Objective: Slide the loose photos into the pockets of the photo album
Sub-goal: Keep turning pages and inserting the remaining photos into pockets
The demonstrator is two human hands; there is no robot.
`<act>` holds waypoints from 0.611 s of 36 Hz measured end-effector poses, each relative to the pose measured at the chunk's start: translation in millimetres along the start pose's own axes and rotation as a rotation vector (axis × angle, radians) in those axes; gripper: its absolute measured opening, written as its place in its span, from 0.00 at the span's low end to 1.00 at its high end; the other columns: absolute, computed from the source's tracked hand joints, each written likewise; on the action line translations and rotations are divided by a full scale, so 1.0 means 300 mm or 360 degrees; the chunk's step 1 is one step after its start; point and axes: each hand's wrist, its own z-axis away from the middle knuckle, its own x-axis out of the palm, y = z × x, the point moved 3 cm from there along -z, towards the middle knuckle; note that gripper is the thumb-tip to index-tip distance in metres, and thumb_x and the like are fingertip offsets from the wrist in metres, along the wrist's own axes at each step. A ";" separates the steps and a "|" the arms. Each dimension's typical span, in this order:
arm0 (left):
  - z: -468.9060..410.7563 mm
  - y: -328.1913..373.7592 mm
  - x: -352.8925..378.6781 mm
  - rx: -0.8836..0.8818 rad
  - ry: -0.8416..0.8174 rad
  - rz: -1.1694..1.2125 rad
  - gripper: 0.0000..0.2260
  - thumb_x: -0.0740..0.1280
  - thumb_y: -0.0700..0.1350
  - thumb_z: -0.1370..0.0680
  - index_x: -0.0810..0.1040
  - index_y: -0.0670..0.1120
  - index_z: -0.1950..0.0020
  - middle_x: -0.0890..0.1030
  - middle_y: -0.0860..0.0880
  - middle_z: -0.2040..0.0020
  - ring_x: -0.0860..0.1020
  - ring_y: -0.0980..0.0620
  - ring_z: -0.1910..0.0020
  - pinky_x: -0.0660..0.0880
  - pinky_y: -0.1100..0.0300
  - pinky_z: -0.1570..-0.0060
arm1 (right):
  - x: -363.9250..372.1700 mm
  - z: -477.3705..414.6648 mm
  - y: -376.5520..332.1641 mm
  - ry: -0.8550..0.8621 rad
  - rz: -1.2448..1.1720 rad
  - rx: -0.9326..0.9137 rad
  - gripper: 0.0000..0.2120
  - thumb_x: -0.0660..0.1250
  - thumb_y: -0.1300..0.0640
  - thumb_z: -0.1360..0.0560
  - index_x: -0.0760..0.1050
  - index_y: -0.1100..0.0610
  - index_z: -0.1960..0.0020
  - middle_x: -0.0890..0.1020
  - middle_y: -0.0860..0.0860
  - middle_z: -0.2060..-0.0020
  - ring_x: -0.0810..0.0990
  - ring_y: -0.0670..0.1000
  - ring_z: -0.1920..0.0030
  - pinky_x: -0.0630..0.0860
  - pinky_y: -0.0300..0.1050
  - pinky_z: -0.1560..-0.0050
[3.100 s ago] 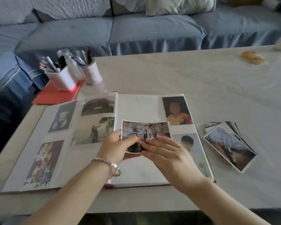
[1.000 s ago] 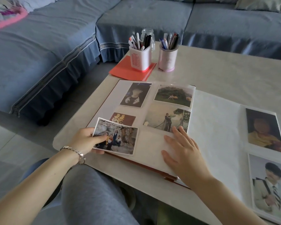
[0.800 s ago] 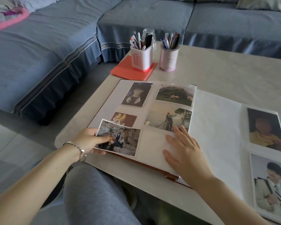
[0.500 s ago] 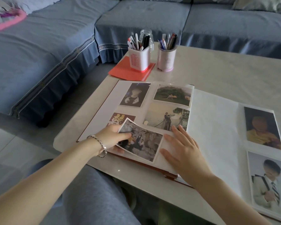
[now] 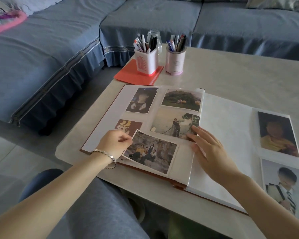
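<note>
The left hand [image 5: 113, 144] pinches the glossy rectangular group photo [image 5: 152, 152] by its nine-o'clock edge. The photo lies tilted over the six-o'clock part of the left page of the open white-paged album [image 5: 223, 121]. The right hand [image 5: 209, 150] lies flat with straight fingers on the page at the photo's three o'clock. The red print on the white square pen cup [image 5: 146, 62] is too small to read.

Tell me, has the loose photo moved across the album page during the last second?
Yes. Judged against the red photo, the loose photo has slid right, toward the right hand; the left hand pinches its corner.
</note>
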 end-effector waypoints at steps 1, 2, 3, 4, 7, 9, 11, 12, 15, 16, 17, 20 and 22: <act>0.005 0.001 0.003 -0.0036 -0.0034 0.0053 0.08 0.68 0.41 0.24 0.81 0.41 0.46 0.81 0.46 0.48 0.78 0.51 0.47 0.69 0.63 0.50 | -0.004 -0.004 0.003 0.0005 -0.0013 -0.0012 0.23 0.52 0.49 0.23 0.72 0.55 0.33 0.67 0.50 0.29 0.61 0.50 0.28 0.55 0.42 0.31; 0.009 -0.001 0.008 -0.0083 -0.0080 0.0120 0.08 0.68 0.41 0.25 0.81 0.42 0.47 0.81 0.47 0.50 0.77 0.52 0.48 0.70 0.62 0.49 | -0.005 -0.006 0.006 0.0012 -0.0023 -0.0029 0.22 0.53 0.51 0.23 0.73 0.56 0.34 0.68 0.51 0.30 0.63 0.52 0.28 0.56 0.43 0.32; 0.013 -0.001 0.016 -0.0123 -0.0121 0.0193 0.07 0.68 0.41 0.25 0.81 0.43 0.48 0.81 0.49 0.51 0.77 0.52 0.50 0.71 0.61 0.48 | -0.005 -0.008 0.009 0.0015 -0.0034 -0.0038 0.19 0.55 0.53 0.22 0.74 0.57 0.35 0.70 0.52 0.31 0.64 0.53 0.29 0.58 0.44 0.32; 0.016 0.000 0.023 -0.0149 -0.0154 0.0248 0.05 0.69 0.42 0.25 0.81 0.44 0.50 0.80 0.50 0.54 0.77 0.52 0.51 0.72 0.61 0.49 | -0.005 -0.009 0.012 0.0021 -0.0048 -0.0036 0.17 0.58 0.56 0.22 0.74 0.58 0.35 0.70 0.53 0.32 0.65 0.53 0.30 0.59 0.44 0.33; 0.018 0.010 0.035 -0.0138 -0.0204 0.0276 0.04 0.69 0.42 0.25 0.80 0.44 0.51 0.79 0.53 0.59 0.78 0.55 0.61 0.74 0.67 0.61 | -0.006 -0.014 0.019 0.0044 -0.0091 -0.0008 0.15 0.61 0.59 0.22 0.75 0.56 0.36 0.71 0.51 0.32 0.65 0.52 0.31 0.59 0.41 0.33; 0.016 0.015 0.035 -0.0141 -0.0207 0.0242 0.04 0.67 0.42 0.24 0.81 0.44 0.51 0.80 0.52 0.60 0.76 0.55 0.70 0.74 0.68 0.68 | -0.005 -0.016 0.022 0.0051 -0.0093 0.0002 0.15 0.61 0.59 0.22 0.75 0.56 0.36 0.71 0.50 0.32 0.66 0.51 0.31 0.58 0.39 0.34; 0.018 0.017 0.035 -0.0105 -0.0172 0.0150 0.06 0.65 0.42 0.22 0.81 0.44 0.50 0.79 0.54 0.62 0.76 0.55 0.69 0.76 0.63 0.62 | -0.005 -0.017 0.021 0.0047 -0.0086 0.0002 0.15 0.61 0.58 0.22 0.75 0.55 0.36 0.71 0.49 0.32 0.65 0.51 0.31 0.58 0.39 0.34; 0.022 0.020 0.036 -0.0083 -0.0154 0.0111 0.08 0.64 0.43 0.22 0.81 0.43 0.50 0.78 0.55 0.63 0.76 0.53 0.65 0.77 0.59 0.56 | -0.005 -0.017 0.020 0.0047 -0.0082 -0.0001 0.15 0.61 0.58 0.22 0.75 0.55 0.36 0.71 0.49 0.32 0.65 0.51 0.31 0.58 0.38 0.34; 0.038 0.033 0.039 -0.0087 -0.0169 0.0097 0.09 0.66 0.46 0.23 0.82 0.42 0.51 0.82 0.48 0.58 0.79 0.48 0.55 0.77 0.50 0.47 | -0.007 -0.019 0.018 0.0045 -0.0079 -0.0006 0.16 0.61 0.58 0.22 0.75 0.55 0.35 0.71 0.49 0.32 0.65 0.50 0.31 0.56 0.36 0.34; 0.041 0.035 0.040 -0.0116 -0.0185 0.0114 0.09 0.68 0.48 0.25 0.81 0.44 0.51 0.82 0.48 0.54 0.79 0.49 0.52 0.77 0.50 0.46 | -0.008 -0.019 0.016 0.0042 -0.0075 -0.0005 0.16 0.61 0.58 0.22 0.74 0.55 0.35 0.71 0.49 0.32 0.65 0.50 0.31 0.56 0.36 0.34; 0.040 0.034 0.040 -0.0148 -0.0190 0.0135 0.08 0.70 0.48 0.26 0.81 0.45 0.50 0.82 0.48 0.51 0.79 0.50 0.50 0.76 0.51 0.45 | -0.008 -0.020 0.016 0.0042 -0.0070 -0.0006 0.16 0.61 0.58 0.22 0.74 0.55 0.35 0.71 0.49 0.32 0.64 0.49 0.30 0.55 0.35 0.34; 0.034 0.027 0.039 -0.0248 -0.0167 0.0250 0.09 0.73 0.44 0.29 0.80 0.44 0.51 0.82 0.47 0.51 0.80 0.48 0.51 0.77 0.50 0.46 | -0.006 -0.019 0.014 0.0047 -0.0056 -0.0008 0.16 0.61 0.57 0.22 0.74 0.55 0.35 0.70 0.49 0.32 0.64 0.49 0.30 0.55 0.35 0.34; 0.035 0.026 0.039 -0.0261 -0.0144 0.0268 0.06 0.74 0.43 0.30 0.79 0.46 0.57 0.82 0.47 0.57 0.80 0.46 0.54 0.77 0.49 0.47 | -0.004 -0.017 0.013 0.0046 -0.0055 -0.0006 0.16 0.61 0.57 0.22 0.74 0.54 0.34 0.69 0.48 0.31 0.63 0.49 0.30 0.54 0.35 0.33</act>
